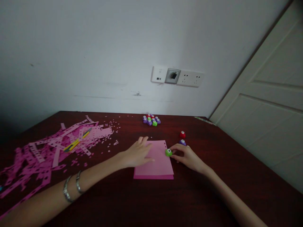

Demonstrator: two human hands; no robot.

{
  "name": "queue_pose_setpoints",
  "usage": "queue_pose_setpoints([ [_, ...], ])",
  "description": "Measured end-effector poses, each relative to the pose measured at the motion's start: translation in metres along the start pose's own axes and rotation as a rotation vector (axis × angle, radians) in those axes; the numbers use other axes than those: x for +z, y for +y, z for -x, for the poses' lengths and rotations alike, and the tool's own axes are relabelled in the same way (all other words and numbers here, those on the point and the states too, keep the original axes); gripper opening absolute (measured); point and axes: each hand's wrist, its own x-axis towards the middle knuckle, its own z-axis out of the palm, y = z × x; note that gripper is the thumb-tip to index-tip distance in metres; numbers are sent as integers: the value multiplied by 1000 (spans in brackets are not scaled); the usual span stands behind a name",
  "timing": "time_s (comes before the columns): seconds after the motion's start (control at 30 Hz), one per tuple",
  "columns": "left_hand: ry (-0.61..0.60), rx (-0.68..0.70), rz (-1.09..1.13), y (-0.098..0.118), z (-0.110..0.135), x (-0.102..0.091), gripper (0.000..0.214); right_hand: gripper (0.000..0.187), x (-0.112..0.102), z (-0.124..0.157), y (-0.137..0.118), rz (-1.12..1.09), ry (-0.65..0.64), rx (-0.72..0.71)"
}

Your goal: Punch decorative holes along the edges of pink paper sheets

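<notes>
A stack of pink paper sheets (159,165) lies on the dark table, with small punched holes near its upper right corner. My left hand (138,154) rests on the left side of the sheets, fingers spread. At the stack's right edge is a small green craft punch (168,152) with an eye-like top. My right hand (187,156) pinches it between thumb and fingers. Just beyond those fingers sits a purple craft punch (182,142), partly hidden by the hand. A red craft punch (182,134) stands behind it.
Punched pink paper strips (44,154) are heaped at the left, with a yellow utility knife (75,143) on top. Tiny pink cut-outs (115,142) are scattered beside them. Several more coloured punches (151,119) cluster near the wall, below the wall sockets (190,78). A white door (267,94) stands right.
</notes>
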Motion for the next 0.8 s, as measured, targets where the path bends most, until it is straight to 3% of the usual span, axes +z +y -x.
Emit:
queue_pose_setpoints([
  [0.17,-139,9,-30,7,1,18,79,20,2,0,-2,10,0,-25],
  [0.57,-141,2,6,5,0,19,78,24,4,-2,-1,-1,-7,-25],
  [0.67,-46,12,40,7,-1,16,74,34,0,-3,-1,-116,1,79],
  [0.8,152,8,173,12,-12,4,45,38,-14,-8,-6,-219,-63,276],
])
